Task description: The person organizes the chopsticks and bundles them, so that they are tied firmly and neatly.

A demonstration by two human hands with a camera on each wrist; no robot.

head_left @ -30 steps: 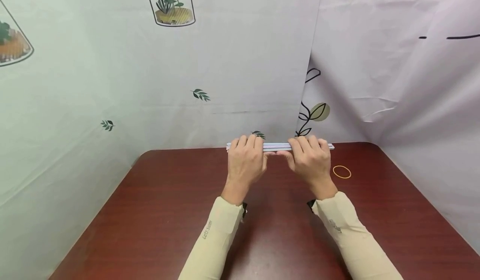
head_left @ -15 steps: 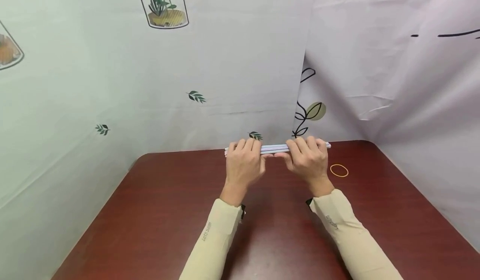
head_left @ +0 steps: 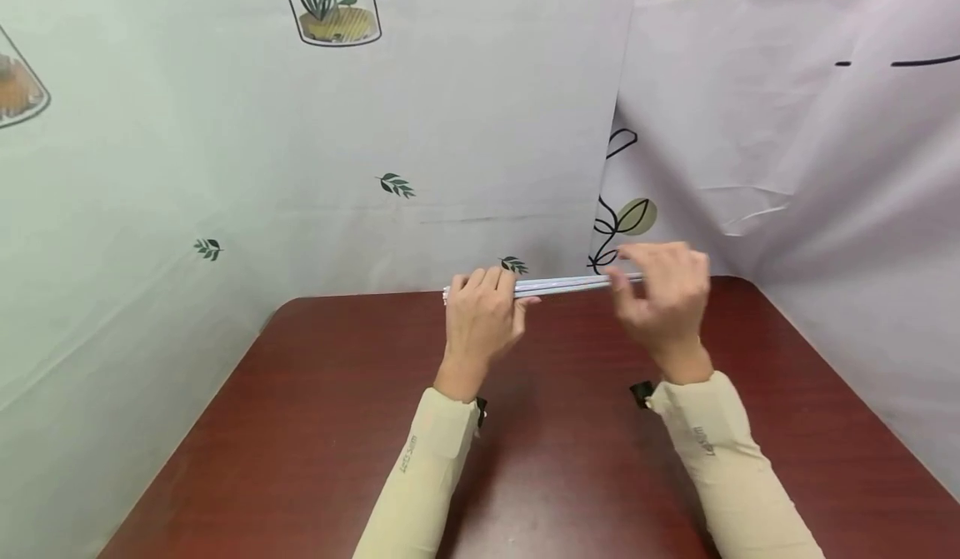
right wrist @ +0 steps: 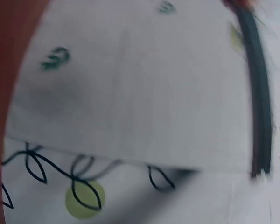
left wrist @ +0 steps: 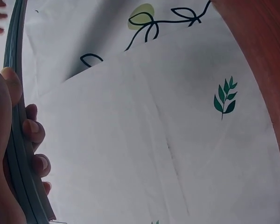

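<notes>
- While the bundle of thin sticks is held up before the printed cloth, my left hand grips its left part, curled round it.
- My right hand, blurred, is loosely spread beside the other end, apart from the bundle.
- Below lies the dark red table.

The table looks like wood or a wood-effect board, its fine grain under a smooth, softly glossy finish. Behind the table, the backdrop appears to be matt cloth, creased. Above the table, the sticks look smooth, plastic or paper; the left sleeve and right sleeve are matt, wrinkled cloth.
</notes>
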